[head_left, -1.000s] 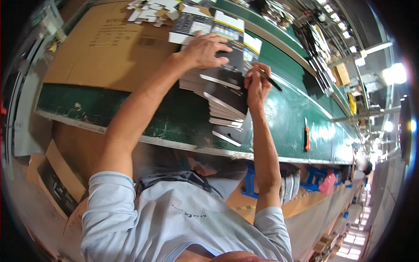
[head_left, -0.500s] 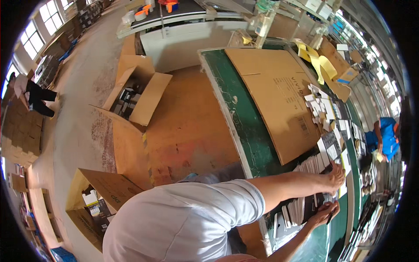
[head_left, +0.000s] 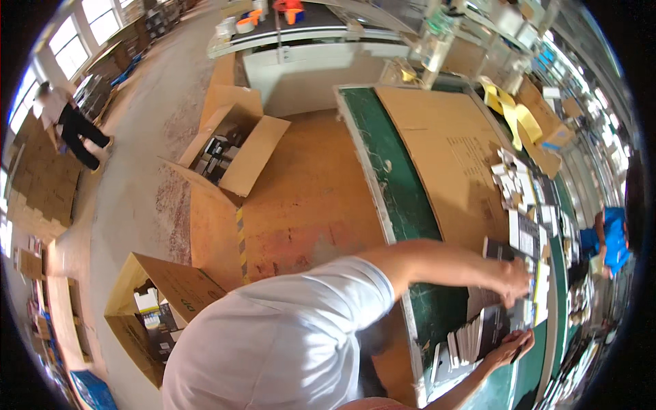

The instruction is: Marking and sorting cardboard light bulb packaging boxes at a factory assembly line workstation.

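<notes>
My left hand [head_left: 514,280] is over the right side of the green-topped table, smeared by motion; whether it grips anything cannot be told. A black flat carton panel [head_left: 497,249] shows just beyond it. My right hand [head_left: 507,348] is lower down, fingers curled at the end of a black carton panel [head_left: 493,326]. A small dark thing shows at its fingers, too small to name. Beside it, a row of flattened white-edged cartons [head_left: 466,340] leans fanned out. Black-and-white printed cartons [head_left: 525,234] lie past my left hand.
A large brown cardboard sheet [head_left: 444,150] covers much of the table [head_left: 359,119]. Open cardboard boxes with small cartons stand on the floor, one farther off [head_left: 254,160] and one nearer [head_left: 171,283]. A person in blue [head_left: 613,239] is at the right; another person [head_left: 72,126] stands far left.
My left hand has moved slightly toward me and blurred. The white-edged fan near its forearm no longer shows; a black panel appears there. My right hand stays near the lower row. The view has shifted slightly.
</notes>
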A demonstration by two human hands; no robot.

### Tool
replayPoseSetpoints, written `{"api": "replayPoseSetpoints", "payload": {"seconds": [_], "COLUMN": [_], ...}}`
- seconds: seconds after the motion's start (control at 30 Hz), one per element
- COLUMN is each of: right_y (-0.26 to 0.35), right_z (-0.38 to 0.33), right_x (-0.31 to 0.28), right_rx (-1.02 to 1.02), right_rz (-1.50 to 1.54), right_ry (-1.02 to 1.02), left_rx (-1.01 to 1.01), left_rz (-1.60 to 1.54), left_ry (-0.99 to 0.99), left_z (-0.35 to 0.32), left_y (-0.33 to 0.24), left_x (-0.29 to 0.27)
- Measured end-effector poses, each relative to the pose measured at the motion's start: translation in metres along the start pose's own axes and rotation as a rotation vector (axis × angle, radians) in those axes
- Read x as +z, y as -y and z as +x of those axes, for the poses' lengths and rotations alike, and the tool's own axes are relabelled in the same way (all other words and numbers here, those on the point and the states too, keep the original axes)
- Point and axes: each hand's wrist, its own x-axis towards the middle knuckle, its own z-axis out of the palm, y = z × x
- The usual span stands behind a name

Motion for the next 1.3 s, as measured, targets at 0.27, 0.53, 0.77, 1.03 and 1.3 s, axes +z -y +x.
{"api": "replayPoseSetpoints", "payload": {"seconds": [0.27, 0.53, 0.77, 1.03, 1.3], "right_y": [0.008, 0.023, 0.023, 0.023, 0.027], "right_z": [-0.007, -0.007, -0.011, -0.012, -0.010], "right_x": [0.043, 0.030, 0.029, 0.032, 0.033], "right_rx": [0.130, 0.039, 0.014, -0.019, -0.058], "right_rz": [0.203, 0.085, 0.092, 0.021, 0.042], "right_ry": [0.095, 0.089, 0.104, 0.082, 0.098], "left_rx": [0.099, -0.595, -0.668, -0.666, -0.339], "left_rz": [-0.002, -1.815, -2.291, -2.202, -1.970], "left_ry": [-0.675, -0.222, -0.624, -0.886, -1.002], "left_z": [-0.134, -0.160, -0.137, -0.144, -0.206], "left_y": [0.068, 0.044, 0.053, 0.079, 0.172], "left_x": [-0.022, 0.056, 0.049, 0.042, -0.060]}}
